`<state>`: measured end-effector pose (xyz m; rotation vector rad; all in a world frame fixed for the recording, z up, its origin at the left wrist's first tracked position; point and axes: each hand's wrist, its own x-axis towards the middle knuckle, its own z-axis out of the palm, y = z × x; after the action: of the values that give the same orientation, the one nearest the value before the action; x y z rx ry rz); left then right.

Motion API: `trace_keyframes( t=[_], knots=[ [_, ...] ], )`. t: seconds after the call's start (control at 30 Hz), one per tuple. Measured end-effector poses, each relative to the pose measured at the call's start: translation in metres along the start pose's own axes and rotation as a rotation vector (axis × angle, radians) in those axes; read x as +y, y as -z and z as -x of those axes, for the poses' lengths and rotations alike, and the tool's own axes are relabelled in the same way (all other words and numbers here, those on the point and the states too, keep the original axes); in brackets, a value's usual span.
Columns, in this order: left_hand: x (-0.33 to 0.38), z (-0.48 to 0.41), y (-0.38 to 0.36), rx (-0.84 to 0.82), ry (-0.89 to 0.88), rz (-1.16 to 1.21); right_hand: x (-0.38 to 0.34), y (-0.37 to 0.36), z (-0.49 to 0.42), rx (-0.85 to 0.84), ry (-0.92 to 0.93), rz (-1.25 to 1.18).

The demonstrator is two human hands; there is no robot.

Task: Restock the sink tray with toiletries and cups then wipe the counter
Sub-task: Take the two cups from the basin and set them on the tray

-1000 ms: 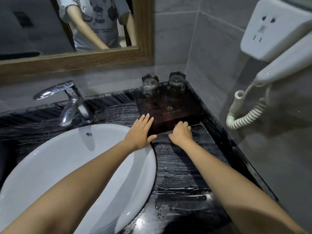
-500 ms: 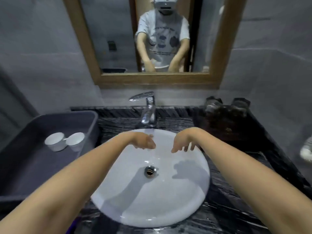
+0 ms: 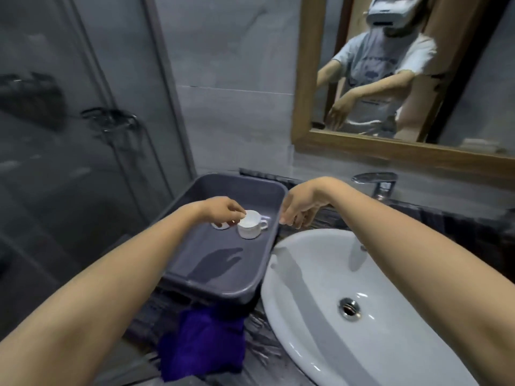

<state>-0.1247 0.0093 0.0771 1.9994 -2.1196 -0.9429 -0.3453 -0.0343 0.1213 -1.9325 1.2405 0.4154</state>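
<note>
A white cup point(image 3: 252, 228) is pinched by its rim in the left grip point(image 3: 221, 210). The right grip point(image 3: 299, 211) hangs slack, empty. It could be dropped onto the second cup point(image 3: 220, 226) beneath.

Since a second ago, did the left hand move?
Yes. The left hand crossed leftward past the sink basin and is now over the grey tub, at the rim of a white cup.

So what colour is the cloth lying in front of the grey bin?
The cloth is deep purple-blue, shown best in the head view.
</note>
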Motion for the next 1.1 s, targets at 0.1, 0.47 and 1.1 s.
trace_keyframes(
  t=[0.1, 0.47, 1.1],
  knots=[
    [-0.037, -0.002, 0.012, -0.045, 0.070, -0.064, -0.030, 0.002, -0.028, 0.043, 0.011, 0.009],
    [-0.129, -0.069, -0.018, 0.153, 0.118, 0.020, -0.043, -0.048, -0.147, 0.306, -0.124, 0.314],
    [-0.159, -0.140, -0.051, 0.332, 0.136, 0.632, -0.015, -0.055, -0.200, 0.428, -0.320, 0.205]
  ],
)
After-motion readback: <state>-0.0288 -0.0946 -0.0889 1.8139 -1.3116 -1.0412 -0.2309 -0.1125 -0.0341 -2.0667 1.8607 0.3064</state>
